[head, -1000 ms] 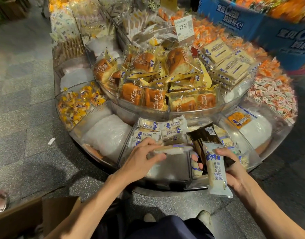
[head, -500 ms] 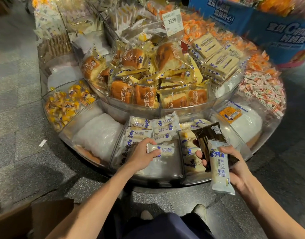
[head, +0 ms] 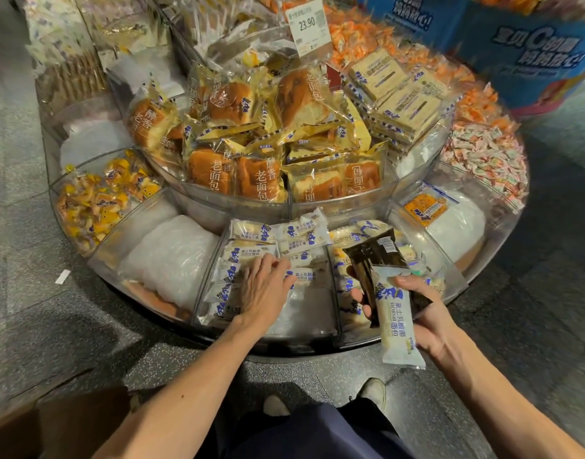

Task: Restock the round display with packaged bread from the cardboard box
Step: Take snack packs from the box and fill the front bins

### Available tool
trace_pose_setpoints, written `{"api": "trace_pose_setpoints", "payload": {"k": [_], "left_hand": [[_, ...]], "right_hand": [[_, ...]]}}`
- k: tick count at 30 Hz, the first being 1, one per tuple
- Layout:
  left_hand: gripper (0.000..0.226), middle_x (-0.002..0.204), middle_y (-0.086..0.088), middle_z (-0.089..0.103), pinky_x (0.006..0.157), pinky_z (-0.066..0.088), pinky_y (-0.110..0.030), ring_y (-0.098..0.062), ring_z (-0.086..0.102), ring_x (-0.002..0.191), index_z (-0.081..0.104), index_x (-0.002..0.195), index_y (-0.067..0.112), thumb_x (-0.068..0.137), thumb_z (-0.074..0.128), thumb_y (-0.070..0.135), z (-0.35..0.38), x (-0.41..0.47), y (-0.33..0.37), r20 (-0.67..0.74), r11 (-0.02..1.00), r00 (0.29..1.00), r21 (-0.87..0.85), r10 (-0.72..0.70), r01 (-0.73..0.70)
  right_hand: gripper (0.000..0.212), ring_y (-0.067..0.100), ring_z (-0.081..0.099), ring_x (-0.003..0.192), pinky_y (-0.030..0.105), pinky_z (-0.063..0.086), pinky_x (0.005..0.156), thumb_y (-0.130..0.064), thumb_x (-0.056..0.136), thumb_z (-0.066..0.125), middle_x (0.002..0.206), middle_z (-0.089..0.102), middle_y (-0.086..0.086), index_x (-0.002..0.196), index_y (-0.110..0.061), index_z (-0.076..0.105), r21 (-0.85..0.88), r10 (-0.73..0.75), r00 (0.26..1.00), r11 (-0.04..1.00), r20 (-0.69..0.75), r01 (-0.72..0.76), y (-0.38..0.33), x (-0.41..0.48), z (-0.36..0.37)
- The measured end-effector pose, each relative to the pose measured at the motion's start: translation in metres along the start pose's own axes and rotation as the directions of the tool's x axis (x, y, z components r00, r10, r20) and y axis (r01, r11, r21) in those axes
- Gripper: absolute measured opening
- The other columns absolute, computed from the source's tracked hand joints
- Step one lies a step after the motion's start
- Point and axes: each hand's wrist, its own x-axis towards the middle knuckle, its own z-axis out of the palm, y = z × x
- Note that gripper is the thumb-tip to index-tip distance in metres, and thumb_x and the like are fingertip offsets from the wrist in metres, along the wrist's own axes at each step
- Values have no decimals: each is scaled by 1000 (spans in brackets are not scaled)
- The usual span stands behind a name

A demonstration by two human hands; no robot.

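Note:
The round display (head: 496, 260) has clear plastic bins in two tiers. In the front lower bin lie several white and blue bread packs (head: 251, 231). My left hand (head: 263, 289) lies flat in that bin, fingers straight, touching a white bread pack (head: 307, 278) just laid there. My right hand (head: 420, 313) grips two packs at the display's front edge: a long white bread pack (head: 395, 321) and a dark brown pack (head: 374, 256) behind it. The cardboard box (head: 52, 425) shows at the bottom left corner.
The upper tier holds brown bread loaves (head: 261, 175) and cream sandwich packs (head: 393, 94). Yellow snacks (head: 96, 203) fill a left bin, white padding (head: 172, 256) the one beside it. A price tag (head: 306, 26) reads 23.90. A blue promo stand (head: 533, 51) stands at the right.
My left hand set its white pack down in the front bin and opened flat over the packs. The right hand kept its two packs almost still.

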Motion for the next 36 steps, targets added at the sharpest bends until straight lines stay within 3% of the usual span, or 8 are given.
{"api": "trace_pose_setpoints", "payload": {"k": [8, 12, 17, 21, 25, 30, 33, 36], "left_hand": [[37, 119, 2, 55, 99, 46, -41, -17, 49, 111, 63, 129, 18, 97, 59, 35, -36, -3, -6, 78, 970, 997, -243, 14, 5], [19, 100, 15, 63, 81, 48, -19, -3, 62, 86, 62, 117, 30, 99, 57, 35, -82, -45, 50, 309, 752, 951, -629, 8, 199], [26, 93, 20, 59, 70, 44, -3, 16, 58, 83, 47, 115, 34, 95, 62, 41, -81, -68, 89, 484, 552, 875, -735, 20, 394], [59, 108, 7, 67, 85, 58, -35, -7, 68, 88, 35, 138, 35, 90, 71, 34, -71, -71, 80, 521, 488, 853, -735, -38, 471], [90, 114, 6, 57, 66, 58, -28, -11, 70, 84, 16, 145, 53, 87, 71, 10, -75, -71, 59, 597, 389, 802, -745, 28, 542], [55, 114, -3, 63, 69, 61, -30, -16, 71, 90, 50, 131, 19, 85, 74, 1, -79, -58, 22, 541, 224, 820, -789, -188, 572], [45, 112, -8, 70, 73, 60, -27, -15, 74, 85, 57, 117, 9, 79, 82, 8, -72, -50, 8, 486, 246, 825, -795, -288, 554], [32, 102, 2, 67, 72, 53, -15, -17, 70, 91, 59, 95, 16, 77, 85, 17, -52, -47, 8, 418, 457, 848, -716, -325, 528]], "right_hand": [[69, 33, 72, 90, 42, 61, 75, -17, 47, 97, 104, 69, 27, 110, 1, 73, -3, -43, 993, 999, -113, 42, -1, 12, 13], [81, 35, 70, 81, 41, 61, 71, -24, 44, 98, 104, 70, 27, 115, 0, 68, -79, -7, 990, 997, -140, -5, 6, 17, 18], [58, 30, 73, 88, 39, 61, 74, -25, 58, 93, 104, 73, 22, 108, -2, 74, -285, -36, 983, 958, -181, -17, 21, 26, 31], [71, 40, 68, 99, 53, 52, 93, -23, 63, 91, 111, 70, 27, 123, 0, 62, -376, -79, 958, 926, -276, -32, 31, 33, 24], [66, 51, 54, 111, 55, 44, 85, -31, 65, 93, 121, 66, 29, 120, -7, 66, -431, -50, 956, 899, -290, -84, 32, 37, 20], [96, 42, 66, 111, 58, 55, 85, -28, 56, 98, 122, 64, 30, 134, 3, 51, -325, -45, 964, 945, -264, -45, 20, 33, 19], [97, 40, 66, 107, 49, 60, 80, -20, 54, 99, 120, 63, 28, 135, 4, 51, -179, -35, 968, 984, -247, -10, 14, 29, 16], [93, 37, 64, 103, 46, 58, 80, -22, 60, 95, 117, 61, 26, 138, 0, 50, -107, -19, 979, 994, -204, -3, 12, 24, 17]]}}
